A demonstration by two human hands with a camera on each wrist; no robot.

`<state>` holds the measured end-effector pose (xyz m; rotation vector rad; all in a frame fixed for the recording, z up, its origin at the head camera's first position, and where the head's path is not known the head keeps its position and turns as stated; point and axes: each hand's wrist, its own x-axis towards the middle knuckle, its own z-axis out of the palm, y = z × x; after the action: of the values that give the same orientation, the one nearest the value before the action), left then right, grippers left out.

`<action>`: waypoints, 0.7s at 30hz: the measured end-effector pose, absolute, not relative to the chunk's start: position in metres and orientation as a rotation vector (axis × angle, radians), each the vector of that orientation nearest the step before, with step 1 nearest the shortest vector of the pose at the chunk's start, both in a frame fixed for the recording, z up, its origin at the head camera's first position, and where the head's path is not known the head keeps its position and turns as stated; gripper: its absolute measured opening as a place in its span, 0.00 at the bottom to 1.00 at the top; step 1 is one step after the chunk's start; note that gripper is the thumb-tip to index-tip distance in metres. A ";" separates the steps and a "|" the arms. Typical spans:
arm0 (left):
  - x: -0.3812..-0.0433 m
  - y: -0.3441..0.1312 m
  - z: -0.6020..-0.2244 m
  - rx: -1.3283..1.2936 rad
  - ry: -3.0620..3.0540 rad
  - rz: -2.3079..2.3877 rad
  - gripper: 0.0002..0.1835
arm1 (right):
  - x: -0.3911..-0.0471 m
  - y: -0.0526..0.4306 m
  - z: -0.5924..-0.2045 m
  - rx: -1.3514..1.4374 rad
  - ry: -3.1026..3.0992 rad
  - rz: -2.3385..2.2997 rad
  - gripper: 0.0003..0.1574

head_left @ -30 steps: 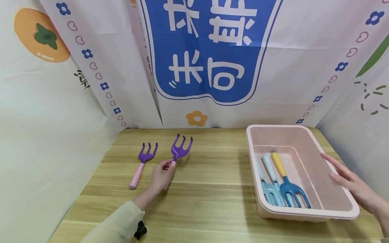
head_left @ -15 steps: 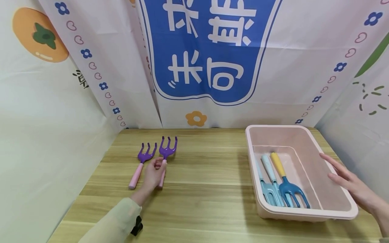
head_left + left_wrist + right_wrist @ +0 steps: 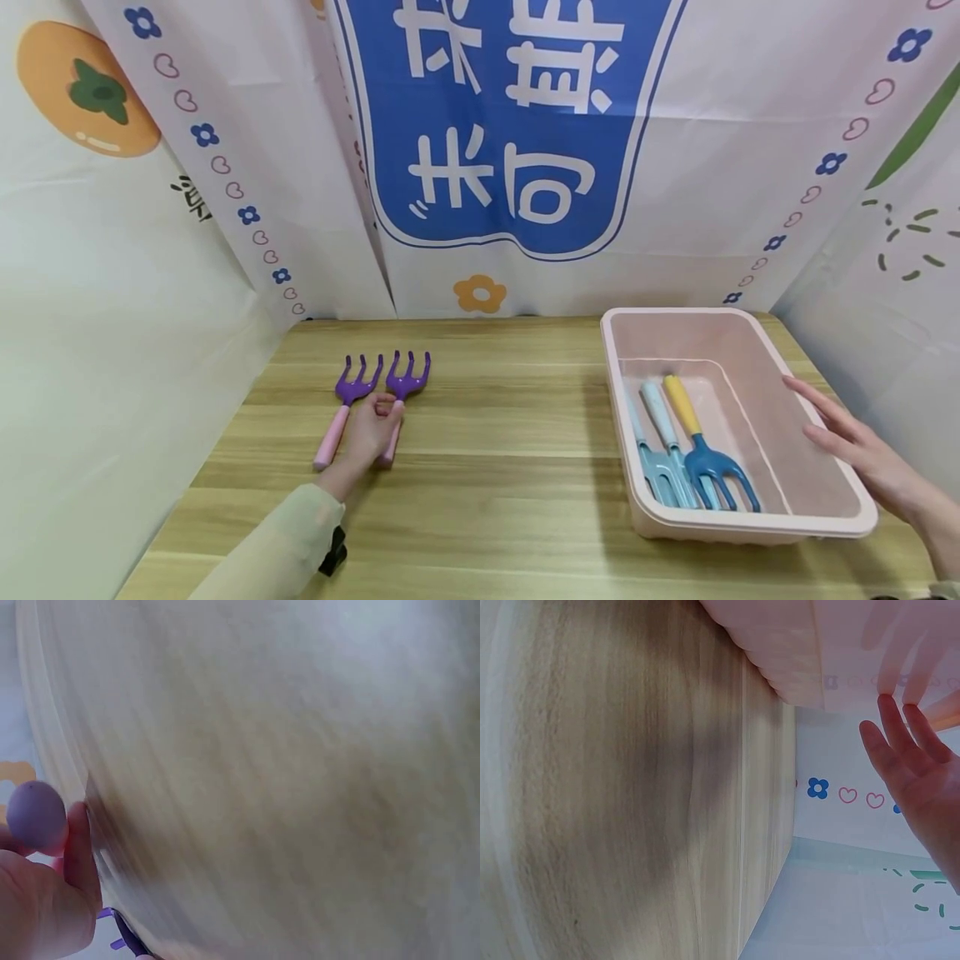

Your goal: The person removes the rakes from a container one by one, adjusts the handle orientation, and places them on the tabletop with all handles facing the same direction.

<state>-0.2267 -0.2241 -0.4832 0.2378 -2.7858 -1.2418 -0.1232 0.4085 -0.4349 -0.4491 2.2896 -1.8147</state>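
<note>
My left hand (image 3: pixel 369 429) pinches the pink handle of a small purple three-pronged hand rake (image 3: pixel 406 384) at the table's left side. In the left wrist view, the rounded handle end (image 3: pixel 36 816) sticks out between thumb and fingers. A matching purple hand rake (image 3: pixel 356 388) lies just left of it, prongs pointing away. On the right, my right hand (image 3: pixel 855 446) has its fingers extended against the right rim of a pale pink plastic bin (image 3: pixel 750 523). The right wrist view shows its straight fingertips (image 3: pixel 886 705) at the bin's outer wall.
Inside the bin lie a blue hand rake with a yellow handle (image 3: pixel 681 404) and light blue garden tools (image 3: pixel 660 412). Printed white cloth (image 3: pixel 525 283) hangs behind the wooden table (image 3: pixel 510 467) and along both sides.
My left hand has carried the held hand rake leftward and lowered it beside the matching one. My right hand has stayed at the bin; the head view has shifted slightly.
</note>
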 end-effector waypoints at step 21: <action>-0.224 -0.224 -0.480 0.145 -2.895 -1.038 0.15 | -0.123 0.407 -0.434 -0.409 2.372 -1.756 0.39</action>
<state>-0.2242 -0.2238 -0.4795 0.1447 -2.8948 -1.0376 -0.1226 0.4071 -0.4341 -0.4094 2.3724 -1.7559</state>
